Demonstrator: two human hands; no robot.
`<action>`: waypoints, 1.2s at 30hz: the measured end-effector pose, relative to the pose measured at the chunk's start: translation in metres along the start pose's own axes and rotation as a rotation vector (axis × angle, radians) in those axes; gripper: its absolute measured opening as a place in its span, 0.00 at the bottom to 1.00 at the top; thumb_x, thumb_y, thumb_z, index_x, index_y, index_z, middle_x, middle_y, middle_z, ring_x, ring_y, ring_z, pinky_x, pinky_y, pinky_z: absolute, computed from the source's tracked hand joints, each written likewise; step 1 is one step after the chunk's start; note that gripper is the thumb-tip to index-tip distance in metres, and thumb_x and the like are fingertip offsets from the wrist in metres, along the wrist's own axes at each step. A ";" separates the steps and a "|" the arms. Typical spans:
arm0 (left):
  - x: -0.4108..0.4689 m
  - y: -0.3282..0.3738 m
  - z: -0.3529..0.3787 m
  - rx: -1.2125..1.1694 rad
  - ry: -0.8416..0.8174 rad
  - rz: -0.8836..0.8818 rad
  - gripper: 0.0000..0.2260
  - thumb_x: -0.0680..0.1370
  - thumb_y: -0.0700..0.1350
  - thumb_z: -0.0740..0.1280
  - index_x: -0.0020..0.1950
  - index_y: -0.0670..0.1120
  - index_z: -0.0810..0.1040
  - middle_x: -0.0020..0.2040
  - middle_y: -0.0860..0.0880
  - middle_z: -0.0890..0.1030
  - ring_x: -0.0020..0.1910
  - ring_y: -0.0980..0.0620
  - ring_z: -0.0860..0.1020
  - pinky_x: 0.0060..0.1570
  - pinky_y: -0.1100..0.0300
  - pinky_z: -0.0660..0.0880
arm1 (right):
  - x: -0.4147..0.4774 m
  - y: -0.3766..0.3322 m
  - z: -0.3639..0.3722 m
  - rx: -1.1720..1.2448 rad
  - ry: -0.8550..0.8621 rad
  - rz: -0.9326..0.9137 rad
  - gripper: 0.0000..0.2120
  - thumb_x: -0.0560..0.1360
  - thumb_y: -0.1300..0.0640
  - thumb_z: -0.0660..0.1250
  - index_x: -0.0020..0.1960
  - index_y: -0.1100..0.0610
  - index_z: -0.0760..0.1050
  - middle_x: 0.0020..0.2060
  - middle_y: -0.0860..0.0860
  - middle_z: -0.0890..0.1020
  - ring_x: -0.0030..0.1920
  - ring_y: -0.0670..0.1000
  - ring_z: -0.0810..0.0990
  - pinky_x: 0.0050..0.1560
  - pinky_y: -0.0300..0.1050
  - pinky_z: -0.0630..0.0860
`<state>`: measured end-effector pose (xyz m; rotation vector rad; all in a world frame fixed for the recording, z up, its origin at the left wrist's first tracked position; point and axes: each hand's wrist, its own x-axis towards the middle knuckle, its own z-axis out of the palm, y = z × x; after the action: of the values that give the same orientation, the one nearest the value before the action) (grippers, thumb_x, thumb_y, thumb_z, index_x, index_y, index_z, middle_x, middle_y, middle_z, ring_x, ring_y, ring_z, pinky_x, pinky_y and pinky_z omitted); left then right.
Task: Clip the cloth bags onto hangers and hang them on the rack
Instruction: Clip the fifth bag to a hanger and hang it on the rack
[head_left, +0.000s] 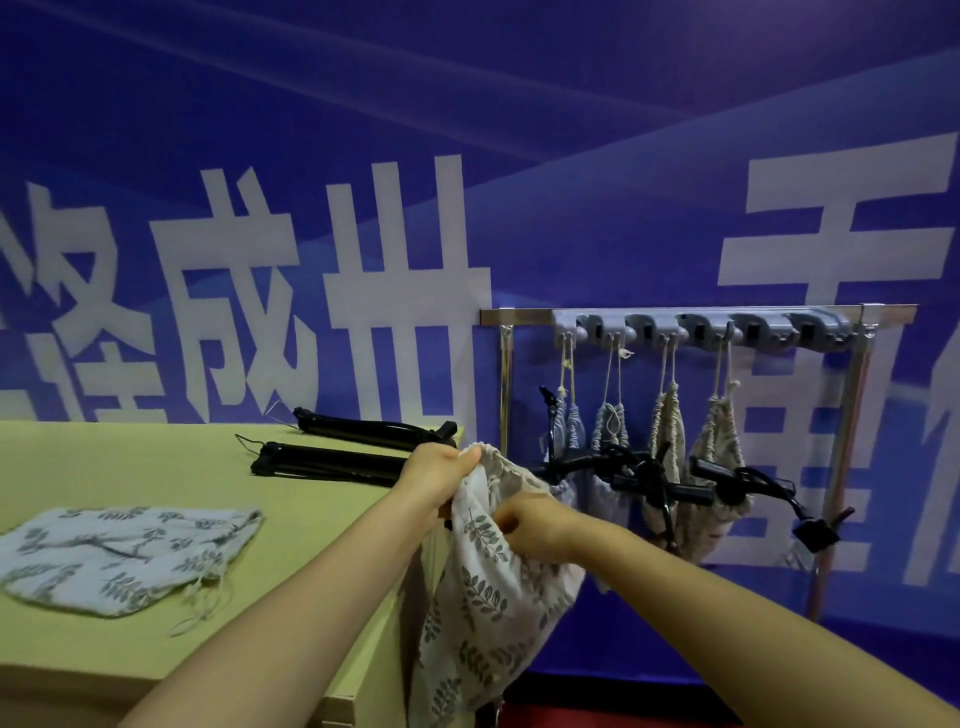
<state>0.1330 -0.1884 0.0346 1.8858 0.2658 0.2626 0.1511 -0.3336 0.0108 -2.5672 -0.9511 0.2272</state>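
The top edge of a leaf bag (483, 592) is gripped by the left hand (441, 480). Its fingers are curled shut on the cloth, and the thumb (467, 456) is pressed flat on the gathered rim. The left arm is stretched forward from the bottom of the picture, over the corner of the table (156, 467).

The side of the same bag is pinched by the right hand (537, 527), a bit lower down. Its fingers (511, 522) are bent tight into the cloth. The right arm is reached in from the lower right, and the wrist is turned inward.

The leaf bag is held in the air, just past the right edge of the table, and its lower part is left hanging down.

A flat bag (124, 551) is spread on the table to the left. A near hanger (332, 464) and a far hanger (363, 432), both black, are laid at the back of the table.

To the right, a rack (519, 315) is stood by the blue wall (467, 104). Small bags (610, 431) are hung from its hooks by strings, with black hangers seen among them.
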 end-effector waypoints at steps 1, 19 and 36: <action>0.003 -0.005 -0.004 0.033 0.005 0.010 0.17 0.71 0.56 0.67 0.41 0.41 0.80 0.43 0.36 0.82 0.43 0.40 0.81 0.54 0.39 0.76 | 0.003 -0.005 0.002 -0.054 -0.024 -0.020 0.14 0.76 0.63 0.59 0.32 0.56 0.71 0.32 0.51 0.72 0.32 0.48 0.66 0.35 0.39 0.66; 0.038 -0.059 -0.080 -0.130 0.186 -0.258 0.16 0.75 0.49 0.69 0.46 0.35 0.81 0.46 0.37 0.84 0.47 0.39 0.83 0.53 0.43 0.79 | 0.148 -0.052 -0.011 -0.138 0.275 -0.055 0.16 0.78 0.49 0.64 0.59 0.59 0.74 0.53 0.58 0.81 0.51 0.59 0.79 0.49 0.52 0.76; 0.061 -0.090 -0.088 -0.335 0.245 -0.297 0.19 0.76 0.54 0.65 0.42 0.38 0.79 0.43 0.40 0.84 0.38 0.45 0.81 0.39 0.57 0.76 | 0.218 -0.057 0.041 -0.394 0.181 0.020 0.15 0.78 0.56 0.63 0.60 0.65 0.72 0.59 0.61 0.77 0.60 0.61 0.75 0.55 0.50 0.72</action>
<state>0.1589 -0.0618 -0.0198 1.4603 0.6229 0.3149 0.2714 -0.1391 -0.0061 -2.8886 -0.9809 -0.2064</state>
